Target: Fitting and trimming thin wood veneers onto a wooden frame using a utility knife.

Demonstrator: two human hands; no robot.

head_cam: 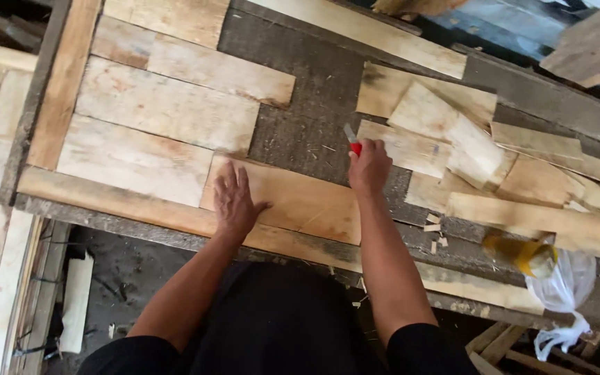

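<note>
Nearest us, our left hand (234, 201) lies flat on the near veneer sheet (293, 198) on the bench (314, 132); our right hand (369, 167) fists a red-handled knife (353, 141), judged ready for trimming its far edge.

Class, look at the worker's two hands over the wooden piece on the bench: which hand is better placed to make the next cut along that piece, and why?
Probably the right hand: it already grips the red-handled knife at the far edge of the wooden piece. The left hand lies flat on that piece, pinning it down.
</note>
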